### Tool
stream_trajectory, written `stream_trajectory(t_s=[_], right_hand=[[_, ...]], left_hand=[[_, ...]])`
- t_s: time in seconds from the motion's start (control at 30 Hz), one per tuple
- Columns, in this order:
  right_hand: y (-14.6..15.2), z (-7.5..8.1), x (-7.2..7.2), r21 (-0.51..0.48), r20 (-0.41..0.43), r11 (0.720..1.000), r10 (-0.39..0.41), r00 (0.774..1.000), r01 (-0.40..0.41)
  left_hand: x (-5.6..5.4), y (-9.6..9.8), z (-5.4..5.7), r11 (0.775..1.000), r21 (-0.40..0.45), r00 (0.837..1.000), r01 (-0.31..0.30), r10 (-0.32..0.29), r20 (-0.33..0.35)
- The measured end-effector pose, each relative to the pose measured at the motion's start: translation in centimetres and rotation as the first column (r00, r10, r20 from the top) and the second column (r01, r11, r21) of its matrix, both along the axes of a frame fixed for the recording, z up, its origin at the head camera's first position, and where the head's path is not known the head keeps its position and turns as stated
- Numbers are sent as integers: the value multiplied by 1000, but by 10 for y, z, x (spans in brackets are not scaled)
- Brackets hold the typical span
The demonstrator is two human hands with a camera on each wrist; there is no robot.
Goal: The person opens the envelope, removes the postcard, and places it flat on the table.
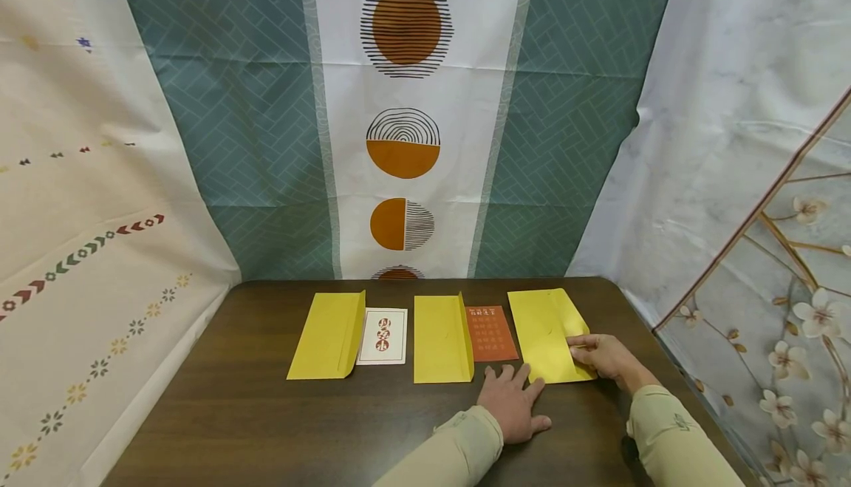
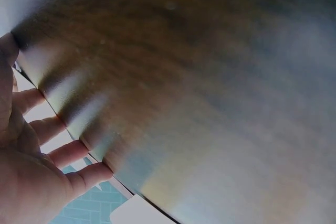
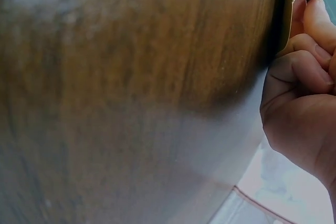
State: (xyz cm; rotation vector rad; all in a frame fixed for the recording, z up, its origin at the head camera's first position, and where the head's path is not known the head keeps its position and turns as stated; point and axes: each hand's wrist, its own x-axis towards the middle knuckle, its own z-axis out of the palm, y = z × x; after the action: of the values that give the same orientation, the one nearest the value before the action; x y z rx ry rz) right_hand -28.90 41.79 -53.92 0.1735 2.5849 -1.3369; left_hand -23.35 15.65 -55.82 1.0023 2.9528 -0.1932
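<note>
Three yellow envelopes lie in a row on the brown table. At the right-hand envelope (image 1: pixel 537 328), my right hand (image 1: pixel 608 358) pinches its right edge or flap between thumb and fingers. The right wrist view shows my right hand (image 3: pixel 299 82) with its fingers curled at the paper's edge. My left hand (image 1: pixel 510 404) rests on the table, fingers spread, its fingertips by that envelope's lower left corner and below a red card (image 1: pixel 490 333) with gold writing. In the left wrist view my left hand (image 2: pixel 31 166) has its fingers extended against the tabletop.
The middle envelope (image 1: pixel 435 339) lies left of the red card. Farther left, a white card (image 1: pixel 382 338) with red characters sits beside the left envelope (image 1: pixel 320 335). Patterned cloth (image 1: pixel 253 140) hangs behind the table (image 1: pixel 299 428), with more cloth at both sides.
</note>
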Motion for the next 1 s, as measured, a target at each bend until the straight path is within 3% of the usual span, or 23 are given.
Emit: stream_trajectory(t_s=[0.47,0.67,1.0], right_hand=[[0,1,-3,79,-18,997,26,1000,-25],[-2,1,-2,87,-29,996,19,999,-17],[0,-4,-1,-32,15,993,-110,994,110]], left_hand=[[3,-4,9,1000,10,999,-4,4,50],[1,-3,5,1000,17,999,-10,9,45],[-1,1,-4,1000,13,1000,-4,4,13]])
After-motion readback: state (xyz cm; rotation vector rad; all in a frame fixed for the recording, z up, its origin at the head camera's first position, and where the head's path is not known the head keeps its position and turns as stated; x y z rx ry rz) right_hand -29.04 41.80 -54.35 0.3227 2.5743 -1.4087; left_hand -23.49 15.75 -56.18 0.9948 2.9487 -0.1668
